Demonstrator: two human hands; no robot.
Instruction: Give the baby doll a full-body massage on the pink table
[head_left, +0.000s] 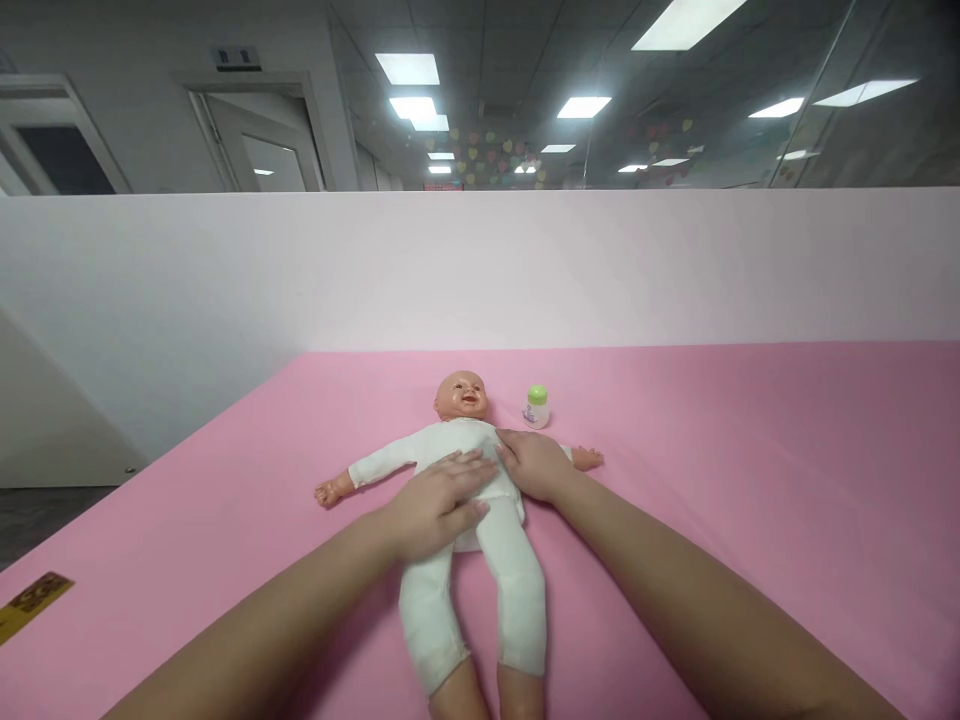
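A baby doll (502, 575) in a white cloth suit lies on its back, head away from me and arms spread to the sides. Across its belly rests my left hand (442, 500), fingers stretched out flat on the cloth. My right hand (534, 465) lies on the doll's chest and shoulder at the right, fingers extended and covering part of that arm. Neither hand visibly grips anything. Just beyond my right hand stands a small clear baby bottle (536, 410) with a green cap.
The doll lies on a pink padded surface (750, 480). A white partition (525, 270) rises behind it. At the lower left edge is a yellow and black label (34, 605). A door (262, 145) and glass panels are farther back.
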